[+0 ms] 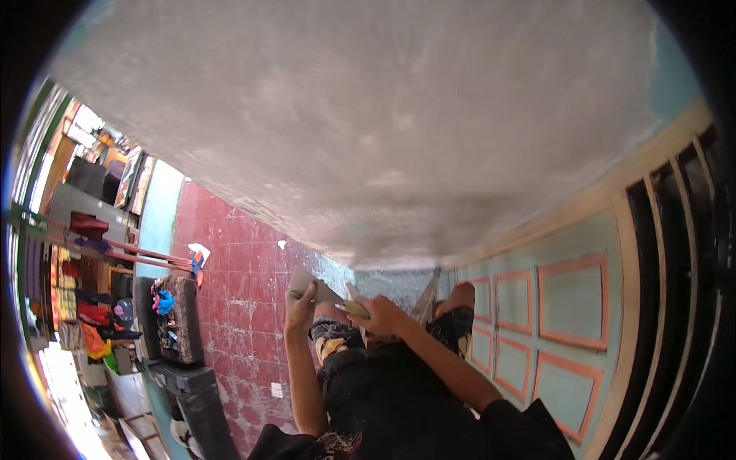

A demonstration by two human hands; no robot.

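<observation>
In front of my lap, my left hand (301,308) is closed on a flat grey plate (308,280), its thumb lying over the face. Just to the right, my right hand (383,317) grips a putty knife (356,308) by its yellowish handle. The knife's pale blade points up and left, close to the plate's right end; I cannot tell whether they touch. Beyond both hands rises a broad wall (383,146) coated in smooth grey plaster, with darker patches low down.
Pale green door panels (571,303) with orange trim stand on the right, beside dark barred openings (675,215). Worn red floor tiles (245,307) spread to the left. Farther left are a dark bench-like piece (195,406), a box of odds and ends (175,318) and piled clothes (96,314).
</observation>
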